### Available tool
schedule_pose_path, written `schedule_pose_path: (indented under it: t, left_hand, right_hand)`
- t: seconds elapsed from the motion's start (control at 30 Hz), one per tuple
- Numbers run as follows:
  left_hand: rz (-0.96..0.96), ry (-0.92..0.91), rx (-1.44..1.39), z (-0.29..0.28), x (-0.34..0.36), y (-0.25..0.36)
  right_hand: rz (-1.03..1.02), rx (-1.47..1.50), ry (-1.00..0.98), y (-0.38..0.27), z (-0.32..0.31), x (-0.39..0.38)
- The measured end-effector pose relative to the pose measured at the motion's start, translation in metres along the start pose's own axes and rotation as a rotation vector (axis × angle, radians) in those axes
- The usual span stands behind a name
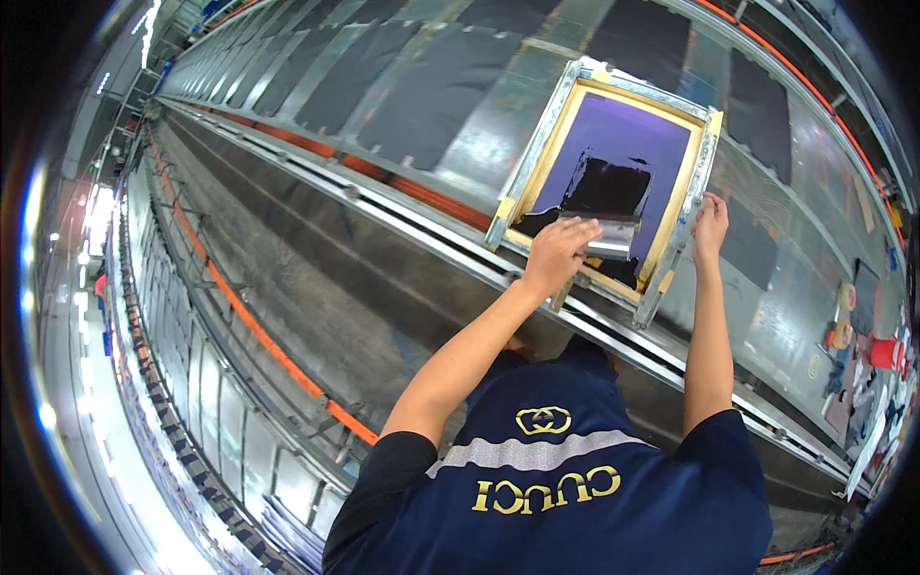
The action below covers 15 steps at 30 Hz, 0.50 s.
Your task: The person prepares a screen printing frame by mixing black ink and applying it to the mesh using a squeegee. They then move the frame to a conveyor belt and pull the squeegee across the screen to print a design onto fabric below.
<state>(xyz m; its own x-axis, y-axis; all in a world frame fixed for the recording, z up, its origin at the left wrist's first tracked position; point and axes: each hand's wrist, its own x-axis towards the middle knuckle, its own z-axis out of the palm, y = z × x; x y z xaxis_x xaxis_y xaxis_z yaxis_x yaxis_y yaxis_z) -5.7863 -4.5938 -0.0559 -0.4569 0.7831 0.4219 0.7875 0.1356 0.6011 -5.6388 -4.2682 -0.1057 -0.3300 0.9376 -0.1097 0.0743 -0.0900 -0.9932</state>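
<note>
A long metal table (pixel 494 120) bearing dark sheets (pixel 422 96) stretches beyond the left hand's (pixel 563 253) grip. Nearer the wearer than that grip is a navy shirt (pixel 585 532) with gold lettering (pixel 547 490) and a gold emblem (pixel 543 421), both upside down. Around the grip lies the screen frame (pixel 548 134) with purple mesh (pixel 628 129). The left hand is clamped on a squeegee (pixel 618 239) at the mesh's near end; black ink (pixel 606 184) lies just beyond. To its right, the right hand (pixel 710 230) touches the frame's edge; whether it clasps, I cannot tell.

Head view: left fisheye of worn pair, upright; looks down over shirt (pixel 561 532) at framed screen (pixel 623 129), near.
</note>
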Motion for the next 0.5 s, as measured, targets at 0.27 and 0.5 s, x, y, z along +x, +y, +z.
schedule_pose_path:
  t: [0.27, 0.5]
  left_hand:
    - [-0.158, 0.1, 0.041, -0.137, -0.004, -0.181]
    - [-0.266, 0.069, 0.044, -0.235, -0.008, -0.308]
  right_hand:
    - [0.023, -0.096, 0.047, 0.058, 0.265, -0.021]
    - [0.025, -0.117, 0.065, 0.08, 0.425, -0.061]
